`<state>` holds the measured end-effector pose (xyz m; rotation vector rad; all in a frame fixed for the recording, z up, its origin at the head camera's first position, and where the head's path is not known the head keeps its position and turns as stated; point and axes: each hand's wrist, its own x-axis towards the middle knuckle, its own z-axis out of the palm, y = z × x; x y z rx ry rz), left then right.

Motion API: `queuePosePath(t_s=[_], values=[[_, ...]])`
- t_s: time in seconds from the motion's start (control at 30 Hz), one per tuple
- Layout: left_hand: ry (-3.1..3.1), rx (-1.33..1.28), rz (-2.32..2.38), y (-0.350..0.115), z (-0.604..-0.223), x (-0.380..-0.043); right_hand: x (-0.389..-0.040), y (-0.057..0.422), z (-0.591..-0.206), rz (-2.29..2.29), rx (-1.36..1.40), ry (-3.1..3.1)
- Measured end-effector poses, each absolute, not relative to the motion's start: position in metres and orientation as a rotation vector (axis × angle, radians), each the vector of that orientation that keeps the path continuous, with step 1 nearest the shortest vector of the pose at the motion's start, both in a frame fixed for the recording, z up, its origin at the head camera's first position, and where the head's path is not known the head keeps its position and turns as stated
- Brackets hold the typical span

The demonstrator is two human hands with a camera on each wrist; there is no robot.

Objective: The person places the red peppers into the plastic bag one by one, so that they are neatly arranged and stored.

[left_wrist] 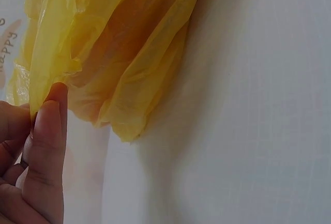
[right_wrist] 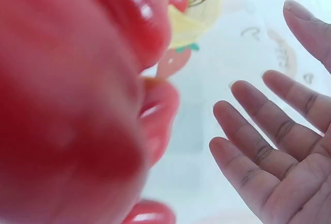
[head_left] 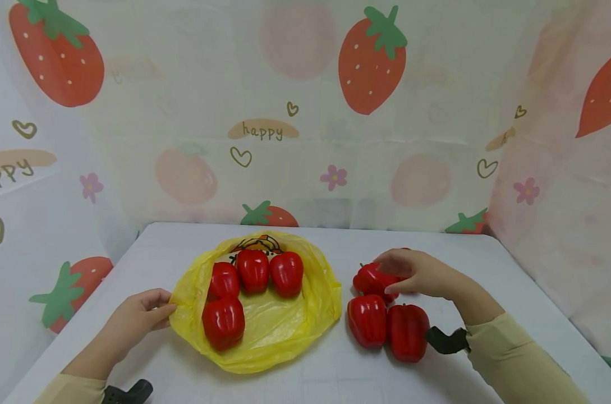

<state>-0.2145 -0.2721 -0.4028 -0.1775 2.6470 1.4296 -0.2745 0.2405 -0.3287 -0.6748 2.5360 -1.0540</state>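
Note:
A yellow plastic bag (head_left: 272,342) lies spread wide on the table, its mouth turned up. Several shiny red bell peppers (head_left: 224,324) sit inside it, along its left and far parts. My left hand (head_left: 136,318) pinches the bag's left rim between thumb and fingers; the left wrist view shows the thin film (left_wrist: 54,43) in that pinch. Right of the bag stands a cluster of more red bell peppers (head_left: 408,332). My right hand (head_left: 421,274) hovers over the far peppers (head_left: 367,276) of that group, partly covering them. In the right wrist view its fingers (right_wrist: 258,146) are spread, holding nothing.
The white table (head_left: 325,376) has its far edge along a cloth backdrop (head_left: 305,185) printed with strawberries, hearts and flowers. Cloth walls also stand at the left and right. A dark strap piece (head_left: 448,340) sticks out from my right wrist.

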Motion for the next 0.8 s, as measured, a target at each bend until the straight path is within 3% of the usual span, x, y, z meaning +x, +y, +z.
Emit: queuePosePath(t_s=[0.8], values=[[2.643,-0.165,1.446,-0.272,-0.406,-0.217,-0.242,0.288,-0.372,-1.126,-0.533,2.454]])
